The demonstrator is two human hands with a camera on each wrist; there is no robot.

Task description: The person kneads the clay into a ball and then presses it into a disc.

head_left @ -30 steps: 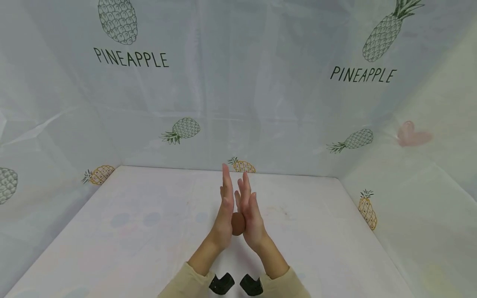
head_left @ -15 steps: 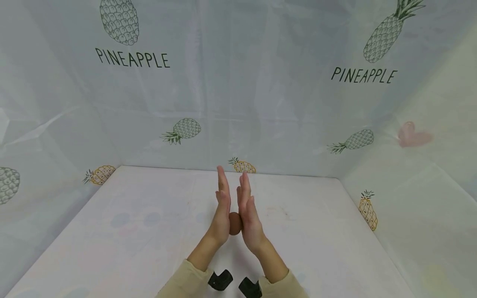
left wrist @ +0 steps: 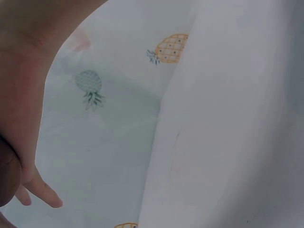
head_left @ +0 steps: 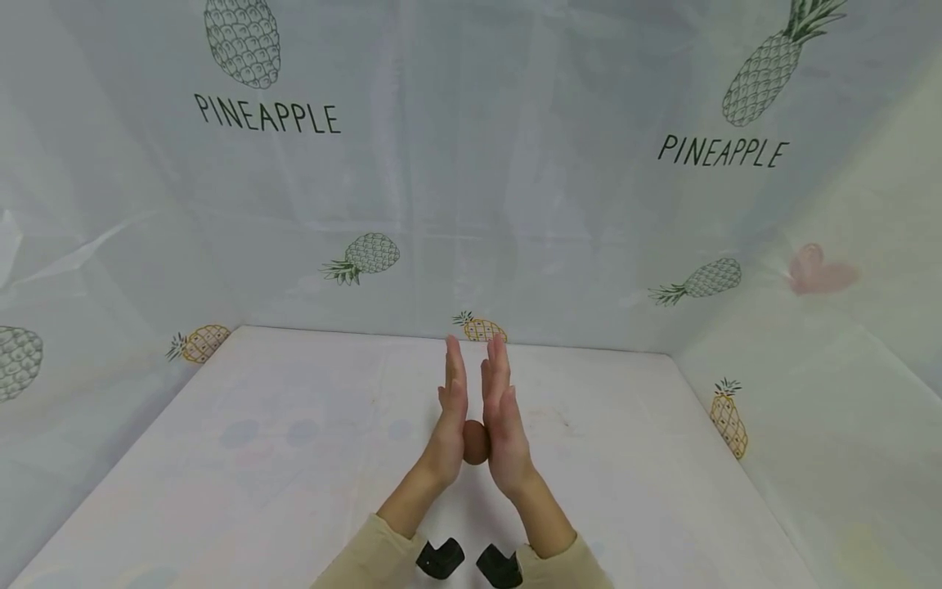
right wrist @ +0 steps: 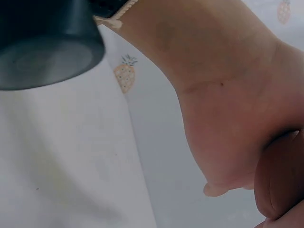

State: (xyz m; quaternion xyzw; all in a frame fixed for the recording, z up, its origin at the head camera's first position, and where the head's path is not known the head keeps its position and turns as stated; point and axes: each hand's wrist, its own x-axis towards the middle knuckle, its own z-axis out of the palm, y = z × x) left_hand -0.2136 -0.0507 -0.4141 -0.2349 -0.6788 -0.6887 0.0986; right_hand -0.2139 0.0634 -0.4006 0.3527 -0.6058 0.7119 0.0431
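A small brown ball (head_left: 475, 442) sits pressed between my two palms above the white table (head_left: 294, 458). My left hand (head_left: 449, 409) and right hand (head_left: 502, 409) stand upright, palm to palm, with the fingers straight and pointing away from me. Their fingertips are about level. Only the near side of the ball shows between the heels of the hands. The left wrist view catches the ball (left wrist: 7, 175) at its left edge against a palm. In the right wrist view the ball (right wrist: 280, 175) lies against the heel of a hand.
Sheets printed with pineapples (head_left: 368, 255) wall in the table at the back, left and right. Black wrist cameras (head_left: 440, 559) sit on both beige sleeves at the bottom of the head view.
The palms have slid against each other with the ball still between them. The right hand's fingers have moved forward until level with the left hand's.
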